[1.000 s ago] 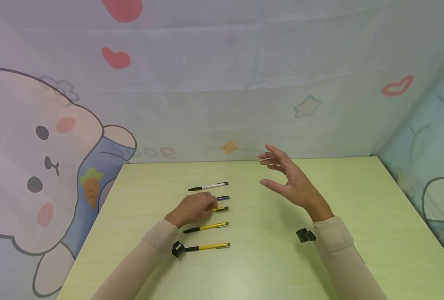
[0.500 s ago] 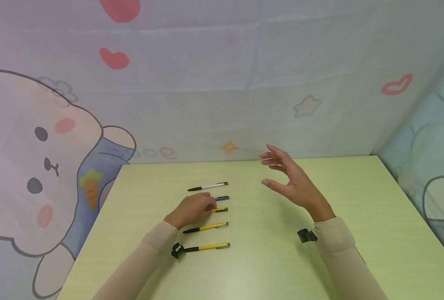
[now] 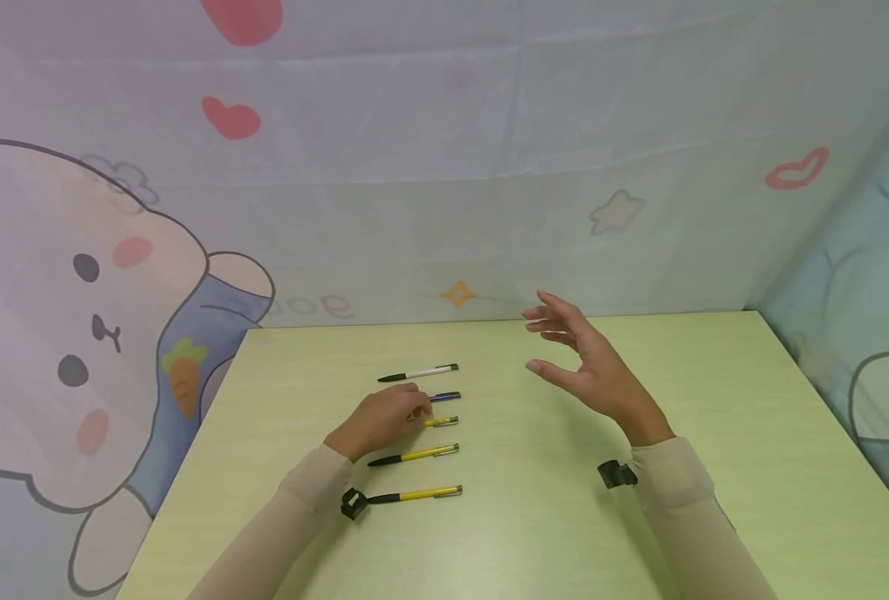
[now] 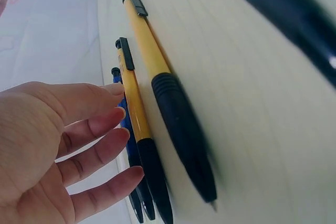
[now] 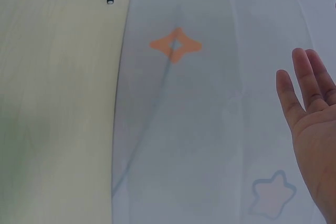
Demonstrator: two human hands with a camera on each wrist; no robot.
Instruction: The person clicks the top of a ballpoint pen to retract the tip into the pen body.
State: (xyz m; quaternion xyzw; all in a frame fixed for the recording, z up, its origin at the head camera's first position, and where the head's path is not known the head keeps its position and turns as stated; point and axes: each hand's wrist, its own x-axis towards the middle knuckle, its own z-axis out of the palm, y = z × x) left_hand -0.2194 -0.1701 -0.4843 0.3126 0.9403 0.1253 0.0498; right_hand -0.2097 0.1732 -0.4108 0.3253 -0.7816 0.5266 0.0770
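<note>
Several pens lie roughly side by side on the table in the head view. My left hand [image 3: 384,415] is over the left part of the third pen from the back, a yellow one [image 3: 441,422] with a black grip. In the left wrist view, thumb and loosely bent fingers [image 4: 102,153] are right beside that yellow pen [image 4: 133,95], overlapping the blue pen [image 4: 116,77] behind it. A white pen [image 3: 425,372] lies farthest back. Two more yellow pens, a nearer one [image 3: 417,455] and the nearest [image 3: 422,494], lie in front. My right hand [image 3: 582,358] hovers with fingers spread, holding nothing.
The light yellow-green table [image 3: 564,533] meets a printed cloth backdrop [image 3: 384,233] at its far edge. Another cloth [image 3: 879,333] stands along the right. A black wrist mount [image 3: 353,503] on the left arm overlaps the nearest pen's tip in the head view.
The third pen's right end has shifted slightly toward me. My left hand has drawn back a little to the left, uncovering more of it. My right hand has barely moved.
</note>
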